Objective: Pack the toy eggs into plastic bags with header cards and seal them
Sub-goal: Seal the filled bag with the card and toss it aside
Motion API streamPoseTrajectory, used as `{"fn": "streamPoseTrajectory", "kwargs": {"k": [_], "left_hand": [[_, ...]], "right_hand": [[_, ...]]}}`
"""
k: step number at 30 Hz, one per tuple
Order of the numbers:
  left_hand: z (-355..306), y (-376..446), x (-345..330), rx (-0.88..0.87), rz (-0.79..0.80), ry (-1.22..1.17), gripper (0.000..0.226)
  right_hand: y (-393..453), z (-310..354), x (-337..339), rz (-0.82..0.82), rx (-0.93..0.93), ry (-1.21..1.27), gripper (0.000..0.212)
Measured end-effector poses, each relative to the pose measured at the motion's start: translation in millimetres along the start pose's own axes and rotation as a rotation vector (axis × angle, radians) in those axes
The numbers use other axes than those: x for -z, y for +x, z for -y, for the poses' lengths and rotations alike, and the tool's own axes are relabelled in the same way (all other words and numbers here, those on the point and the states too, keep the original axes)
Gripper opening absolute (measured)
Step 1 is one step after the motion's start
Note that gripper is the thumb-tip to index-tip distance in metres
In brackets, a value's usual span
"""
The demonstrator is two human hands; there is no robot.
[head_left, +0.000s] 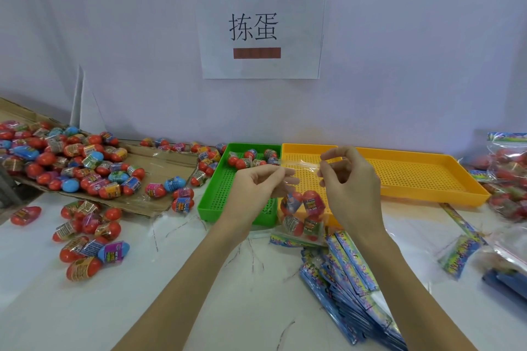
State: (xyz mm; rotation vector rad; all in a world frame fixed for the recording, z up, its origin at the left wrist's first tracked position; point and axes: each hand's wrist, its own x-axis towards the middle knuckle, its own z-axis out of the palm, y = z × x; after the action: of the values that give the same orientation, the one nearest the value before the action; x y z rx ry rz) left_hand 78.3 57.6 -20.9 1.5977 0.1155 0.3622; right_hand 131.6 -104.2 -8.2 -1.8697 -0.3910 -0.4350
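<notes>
My left hand and right hand each pinch the mouth of the plastic bag of toy eggs, hanging over the table's middle; I judge pressing evenly along the strip seals best.

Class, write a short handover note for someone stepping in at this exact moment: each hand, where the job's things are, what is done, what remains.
Left hand and right hand each pinch the top edge of a clear bag hanging between them, with several eggs inside.
Loose eggs lie on cardboard at left; a few sit in the green tray.
Header cards are stacked near right.
Done: filled bags piled far right.
Left: finish and seal this bag, then pack the rest.
</notes>
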Motion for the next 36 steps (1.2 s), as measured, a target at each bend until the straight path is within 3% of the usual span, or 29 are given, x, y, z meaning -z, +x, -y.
{"fn": "streamPoseTrajectory", "kwargs": {"k": [4,8,12,16,23,29,36], "left_hand": [[0.3,0.4,4.7,-0.070,-0.086,-0.084,0.011],[0.7,-0.2,3.2,-0.100,-0.050,-0.060,0.011],[1.3,-0.4,3.5,-0.236,0.010,0.080,0.012],[2.7,-0.1,4.6,-0.426,0.020,0.373,0.014],[1.9,-2.9,1.6,-0.489,-0.038,0.445,0.013],[1.1,-0.3,3.0,-0.378,-0.043,0.419,0.011],[0.3,2.6,13.0,-0.179,-0.118,0.165,0.012]], "right_hand": [[-5.0,2.0,-2.5,-0.037,0.191,-0.216,0.013],[-8.7,4.2,-10.2,-0.015,0.446,-0.345,0.010],[-9.5,0.9,-12.1,0.017,0.475,-0.302,0.012],[-4.9,-2.1,-7.1,0.014,0.504,-0.319,0.014],[-3.8,-3.8,-7.8,-0.020,0.602,-0.411,0.007],[0.6,-8.3,-7.1,-0.032,0.427,-0.307,0.003],[39.9,-54.0,42.9,-0.285,0.045,-0.317,0.015]]}}
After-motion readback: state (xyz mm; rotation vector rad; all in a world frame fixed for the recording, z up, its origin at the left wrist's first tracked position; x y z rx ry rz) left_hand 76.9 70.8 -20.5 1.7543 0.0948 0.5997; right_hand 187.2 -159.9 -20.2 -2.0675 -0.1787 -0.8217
